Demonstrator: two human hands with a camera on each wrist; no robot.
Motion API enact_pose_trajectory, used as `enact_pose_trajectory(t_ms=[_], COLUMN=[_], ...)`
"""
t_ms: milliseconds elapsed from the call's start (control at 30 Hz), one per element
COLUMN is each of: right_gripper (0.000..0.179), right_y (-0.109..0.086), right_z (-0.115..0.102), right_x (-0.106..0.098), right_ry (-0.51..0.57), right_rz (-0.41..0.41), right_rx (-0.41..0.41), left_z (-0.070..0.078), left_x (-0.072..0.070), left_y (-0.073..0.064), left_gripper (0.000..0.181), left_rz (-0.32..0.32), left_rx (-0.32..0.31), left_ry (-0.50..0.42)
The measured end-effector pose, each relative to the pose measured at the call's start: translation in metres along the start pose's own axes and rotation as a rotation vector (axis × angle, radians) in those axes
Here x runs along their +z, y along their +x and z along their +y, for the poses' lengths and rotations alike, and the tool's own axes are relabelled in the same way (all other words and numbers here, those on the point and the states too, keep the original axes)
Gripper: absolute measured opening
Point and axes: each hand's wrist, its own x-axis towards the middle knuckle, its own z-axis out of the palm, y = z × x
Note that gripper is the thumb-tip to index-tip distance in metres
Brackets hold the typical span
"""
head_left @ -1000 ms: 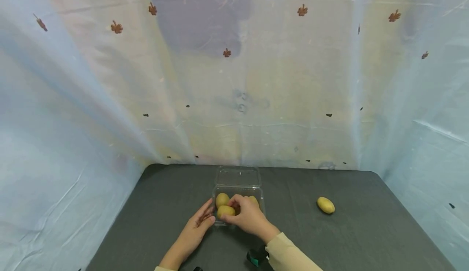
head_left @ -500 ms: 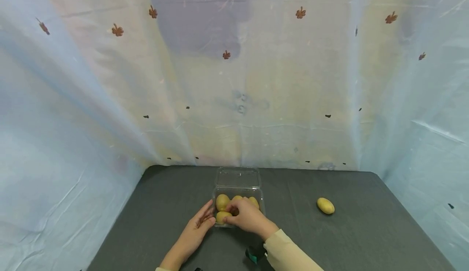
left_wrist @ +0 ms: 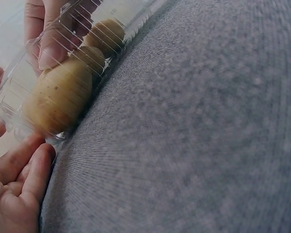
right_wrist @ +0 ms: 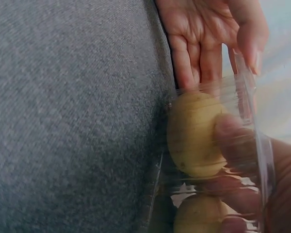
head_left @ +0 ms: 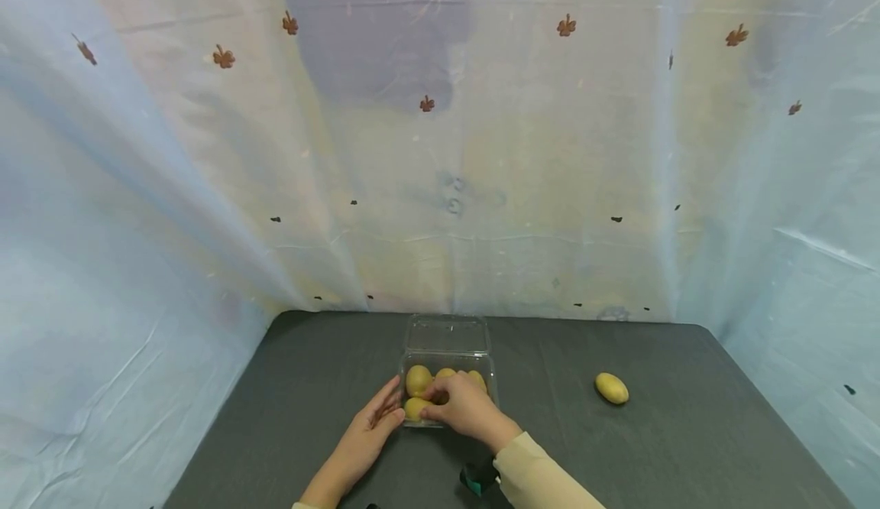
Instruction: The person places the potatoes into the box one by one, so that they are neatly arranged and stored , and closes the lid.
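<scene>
Inside open box [head_left: 459,360], right hand [head_left: 467,410] seemingly pinching potato [head_left: 414,410], left hand [head_left: 371,423] at edge [head_left: 402,365]

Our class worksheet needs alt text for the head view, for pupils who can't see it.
A person's right hand grips a potato inside an open clear plastic box holding more potatoes, while the left hand rests at the box's left side. A lone potato lies on the dark table, to the right.

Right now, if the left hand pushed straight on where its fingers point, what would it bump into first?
Probably the side wall of the clear plastic box: the left hand seems right against it, though contact is hard to judge. Potatoes lie behind that wall.
</scene>
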Motion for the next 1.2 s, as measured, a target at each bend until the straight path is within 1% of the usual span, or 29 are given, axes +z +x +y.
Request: enact_pose_trajectory(t_ms=[167, 333, 467, 600, 800, 933, 1100, 1200], right_gripper=[0.022, 0.026, 0.033, 0.038, 0.043, 0.050, 0.049, 0.048], right_y=[0.001, -0.001, -0.005, -0.009, -0.022, -0.032, -0.044, -0.050], right_z=[0.000, -0.001, -0.001, 0.002, 0.007, 0.014, 0.025, 0.032], right_x=[0.001, -0.001, -0.005, -0.013, -0.033, -0.045, -0.057, -0.063], right_ry=[-0.021, 0.003, 0.034, 0.055, 0.093, 0.089, 0.082, 0.075], right_rz=[0.001, -0.011, -0.001, 0.021, 0.078, 0.134, 0.190, 0.215], right_rx=[0.003, 0.006, 0.036, 0.067, 0.110, 0.114, 0.137, 0.167], left_z=[0.001, 0.002, 0.002, 0.003, 0.003, 0.003, 0.004, 0.004], left_x=[0.001, 0.002, 0.002, 0.002, 0.001, 0.001, 0.001, 0.001], left_y=[-0.001, -0.002, -0.002, -0.002, -0.002, -0.002, -0.003, -0.003], left_gripper=[0.062, 0.062, 0.062, 0.062, 0.062, 0.063, 0.063, 0.063], left_rz=[-0.001, -0.005, -0.004, 0.002, -0.002, -0.013, -0.019, -0.021], left_rx=[0.007, 0.018, 0.023, 0.021, 0.021, 0.025, 0.030, 0.031], left_ry=[0.003, -0.002, 0.000, 0.005, 0.002, -0.003, 0.003, 0.006])
